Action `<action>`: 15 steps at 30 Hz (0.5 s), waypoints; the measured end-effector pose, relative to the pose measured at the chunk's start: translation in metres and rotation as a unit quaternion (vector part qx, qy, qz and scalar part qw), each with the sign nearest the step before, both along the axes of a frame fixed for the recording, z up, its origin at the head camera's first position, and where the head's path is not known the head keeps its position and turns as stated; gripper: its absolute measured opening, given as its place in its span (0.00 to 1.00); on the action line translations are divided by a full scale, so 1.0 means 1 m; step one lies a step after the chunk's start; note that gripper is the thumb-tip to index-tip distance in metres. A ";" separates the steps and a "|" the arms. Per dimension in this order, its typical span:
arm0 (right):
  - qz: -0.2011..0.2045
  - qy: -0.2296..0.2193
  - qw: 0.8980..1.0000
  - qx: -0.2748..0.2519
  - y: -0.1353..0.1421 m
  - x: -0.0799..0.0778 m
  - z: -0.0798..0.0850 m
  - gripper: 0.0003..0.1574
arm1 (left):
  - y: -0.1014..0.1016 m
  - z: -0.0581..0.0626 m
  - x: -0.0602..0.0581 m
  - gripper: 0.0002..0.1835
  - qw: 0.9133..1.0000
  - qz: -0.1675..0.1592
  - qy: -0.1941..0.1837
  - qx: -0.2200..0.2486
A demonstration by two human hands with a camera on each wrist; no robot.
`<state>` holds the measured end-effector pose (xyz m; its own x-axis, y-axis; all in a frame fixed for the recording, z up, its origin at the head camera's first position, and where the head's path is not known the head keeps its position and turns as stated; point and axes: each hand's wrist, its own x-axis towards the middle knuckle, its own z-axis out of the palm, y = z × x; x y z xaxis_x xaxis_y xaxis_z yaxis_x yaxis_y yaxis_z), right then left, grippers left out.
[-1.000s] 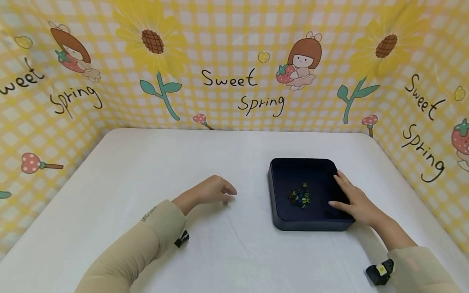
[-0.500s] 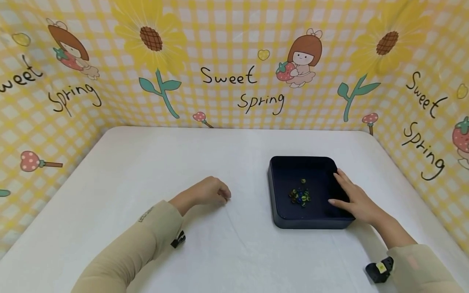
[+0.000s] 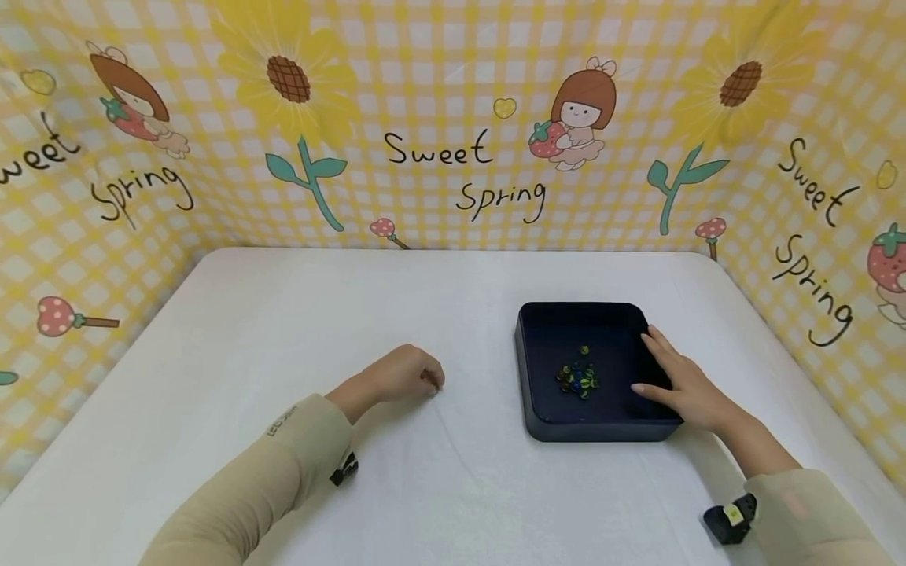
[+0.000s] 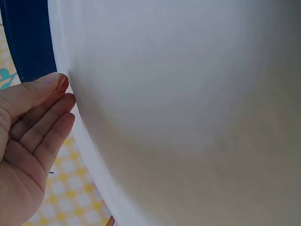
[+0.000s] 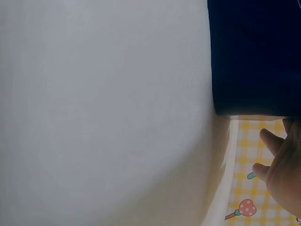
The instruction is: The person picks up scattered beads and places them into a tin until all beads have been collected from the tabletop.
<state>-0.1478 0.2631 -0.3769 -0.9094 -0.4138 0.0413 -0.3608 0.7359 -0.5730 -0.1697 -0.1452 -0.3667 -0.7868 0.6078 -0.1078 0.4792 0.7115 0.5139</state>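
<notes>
My left hand (image 3: 403, 373) is low over the white table, left of the dark blue tray (image 3: 602, 431). Thumb and fingertips pinch a small reddish-brown glass marble (image 4: 63, 84), seen in the left wrist view; in the head view the fingers hide it. My right hand (image 3: 690, 387) rests at the tray's right side with its fingers extended along the rim and its thumb reaching over the inside. Inside the tray, a cluster of several glass marbles (image 3: 579, 380) in yellow-green, blue and brown lies left of centre. One yellowish marble (image 3: 583, 350) sits apart behind them.
A white cloth covers the table (image 3: 318, 299). Behind and at both sides stands a yellow checked curtain (image 3: 453, 94) printed with sunflowers and lettering. Black wrist cameras are strapped at the left cuff (image 3: 311, 428) and the right cuff.
My left hand has drawn back slightly, and its fingers have come together on the marble from the table. The lone marble in the tray has shifted away from the cluster. My right hand stays put.
</notes>
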 end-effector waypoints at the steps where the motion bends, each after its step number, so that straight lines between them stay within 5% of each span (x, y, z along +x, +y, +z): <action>1: 0.000 0.000 1.000 0.001 0.000 0.000 0.000 0.50 | 0.000 0.000 0.000 0.05 1.000 -0.002 -0.002 0.009; 15: -0.005 0.004 1.000 0.013 0.000 -0.001 0.000 0.50 | 0.034 0.019 -0.005 0.05 0.989 -0.043 0.000 0.140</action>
<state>-0.1492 0.2627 -0.3770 -0.9136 -0.4049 0.0382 -0.3572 0.7539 -0.5513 -0.1743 -0.1108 -0.3478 -0.7306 0.6788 0.0739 0.5316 0.4976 0.6854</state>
